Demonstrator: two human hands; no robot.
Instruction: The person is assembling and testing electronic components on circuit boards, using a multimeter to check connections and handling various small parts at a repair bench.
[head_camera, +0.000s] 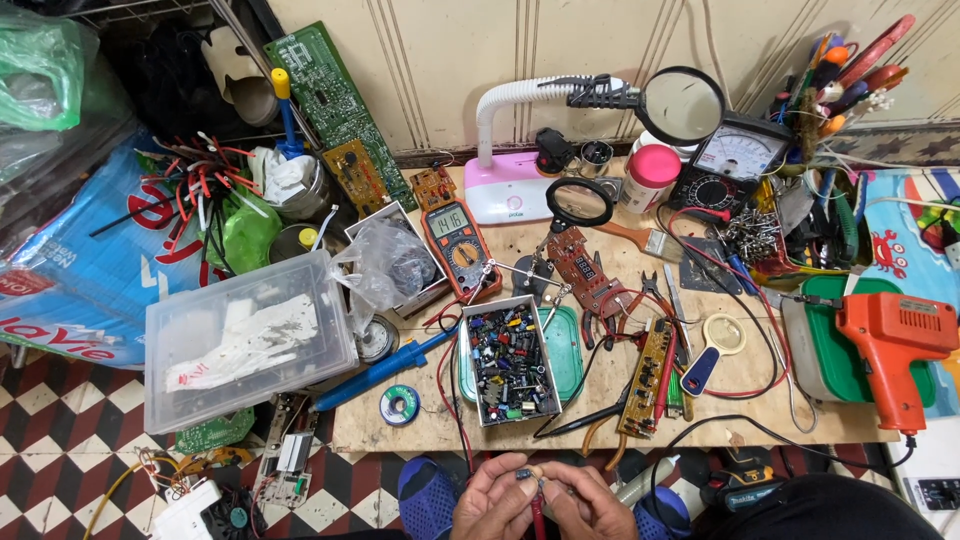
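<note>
Head view: I see both hands at the bottom edge of the frame, meeting fingertip to fingertip. The left hand (492, 500) and the right hand (585, 505) pinch together on a small dark component (524, 474), which sits between the thumbs and forefingers of both. A red probe lead (538, 512) runs down between the two palms, directly below the pinch.

Just above the grip, across the table edge (420, 440), stands an open white box of assorted components (510, 360). To the upper right of the grip lies a yellow circuit board (648, 375). To the upper left lies a small solder spool (399, 405). Well above the grip, beyond the box, an orange multimeter (458, 245) lies face up.
</note>
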